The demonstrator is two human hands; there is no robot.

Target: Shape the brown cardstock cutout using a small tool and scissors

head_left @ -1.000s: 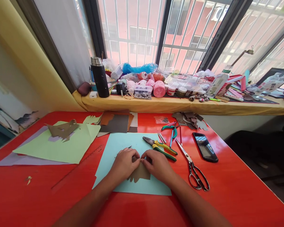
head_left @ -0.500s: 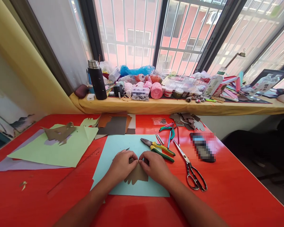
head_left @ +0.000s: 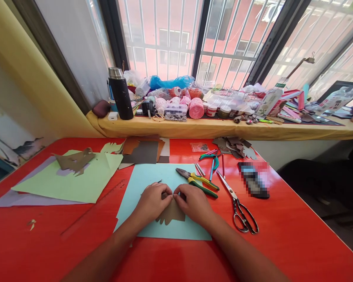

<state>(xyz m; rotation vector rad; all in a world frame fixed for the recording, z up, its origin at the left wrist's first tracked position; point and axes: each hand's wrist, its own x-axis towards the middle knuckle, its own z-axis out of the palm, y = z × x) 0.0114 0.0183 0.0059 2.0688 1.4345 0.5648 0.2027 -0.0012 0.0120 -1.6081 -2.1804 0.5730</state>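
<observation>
A brown cut piece (head_left: 172,213) with a scalloped edge lies over the light blue sheet (head_left: 153,233). My left hand (head_left: 154,201) pinches its top edge, fingers curled and closed. Close beside it, my right hand (head_left: 192,201) is closed on the same edge, the fingertips of both hands nearly touching. Whatever small thing may be between the fingertips is hidden. Pliers (head_left: 197,182) with yellow and green handles rest just beyond my right hand, partly on the blue sheet.
Scissors (head_left: 238,205) and a blurred dark phone-like object (head_left: 254,182) lie to the right. Green paper (head_left: 73,186) is at left. Brown sheets (head_left: 144,152) and scraps (head_left: 232,147) lie along the back. A black flask (head_left: 120,96) stands on the cluttered sill.
The view has shifted slightly, so the table contents appear a little higher. Both hands keep their hold on the brown piece, with a small gap now showing between the fingertips.
</observation>
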